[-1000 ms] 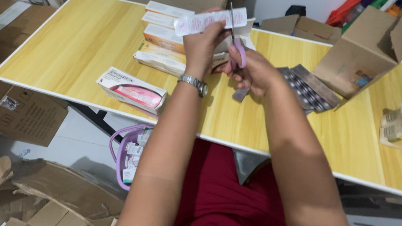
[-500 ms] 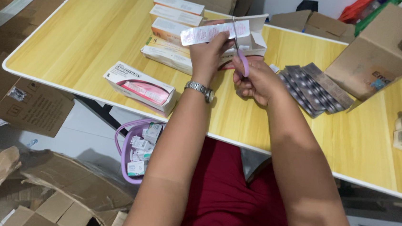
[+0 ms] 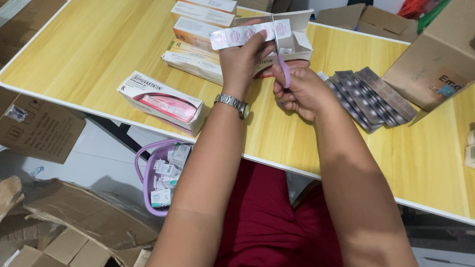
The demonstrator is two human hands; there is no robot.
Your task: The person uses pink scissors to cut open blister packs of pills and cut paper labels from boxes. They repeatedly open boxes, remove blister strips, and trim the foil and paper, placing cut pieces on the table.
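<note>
The left hand [image 3: 242,60] pinched a white blister strip [image 3: 250,34] by its lower edge and held it up over the yellow table [image 3: 86,42]. The strip's long axis ran left to right. The right hand [image 3: 303,90] was closed around purple scissors [image 3: 283,69], whose blades met the strip from below, just right of the left fingers.

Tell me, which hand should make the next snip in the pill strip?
Probably the right hand: its fingers are already in the purple scissors, blades up by the strip. The left hand is busy holding the strip up above the table.
</note>
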